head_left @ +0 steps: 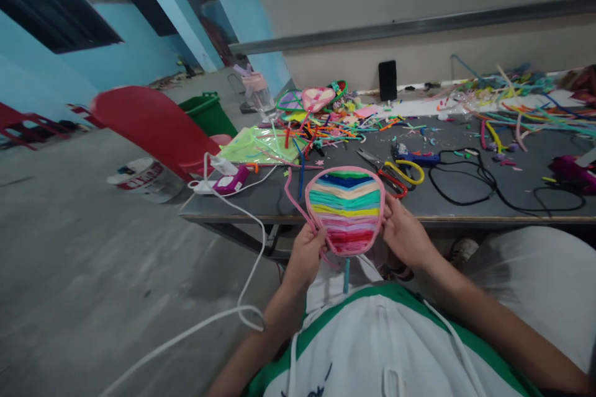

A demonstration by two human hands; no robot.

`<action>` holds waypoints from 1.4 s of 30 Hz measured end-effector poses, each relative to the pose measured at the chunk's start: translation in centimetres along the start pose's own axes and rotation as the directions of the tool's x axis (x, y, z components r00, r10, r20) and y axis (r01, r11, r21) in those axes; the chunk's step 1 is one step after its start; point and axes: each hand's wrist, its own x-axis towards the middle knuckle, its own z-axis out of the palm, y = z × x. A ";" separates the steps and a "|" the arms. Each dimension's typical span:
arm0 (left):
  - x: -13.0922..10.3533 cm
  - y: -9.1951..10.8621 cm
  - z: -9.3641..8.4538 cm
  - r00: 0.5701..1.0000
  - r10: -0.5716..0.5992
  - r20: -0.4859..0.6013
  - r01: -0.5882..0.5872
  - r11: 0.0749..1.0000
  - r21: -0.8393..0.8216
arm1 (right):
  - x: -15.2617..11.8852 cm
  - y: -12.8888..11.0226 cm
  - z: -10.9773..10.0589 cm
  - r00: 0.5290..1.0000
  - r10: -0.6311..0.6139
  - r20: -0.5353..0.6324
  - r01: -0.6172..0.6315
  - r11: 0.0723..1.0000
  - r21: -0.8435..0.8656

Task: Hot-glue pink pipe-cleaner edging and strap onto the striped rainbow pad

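Note:
Between my two hands is a rounded panel (345, 211) of striped pipe cleaners, banded in green, blue, peach, teal, yellow and pinks, with a fuzzy pink border. My left hand (306, 253) pinches its lower left edge, where a loose pink pipe cleaner (294, 198) sticks up and away. My right hand (404, 231) grips the right edge with fingers partly behind it. The panel is tilted toward me above my lap, just in front of the table edge. Beyond it lie scissors (395, 175) with yellow and red handles and a blue-handled tool (416, 158).
Loose pipe cleaners (326, 127) and scraps litter the grey table (242, 206). A black phone (387, 80) leans on the wall. A black cord (465, 198) lies at right, a purple power strip (230, 181) at left; its white cable (261, 242) hangs down. A red chair (144, 124) stands left.

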 end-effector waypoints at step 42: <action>3.9 1.1 1.8 0.995 0.074 0.064 -0.079 0.993 0.092 | -1.4 6.6 -1.8 0.867 0.439 0.235 -0.425 0.898 -0.113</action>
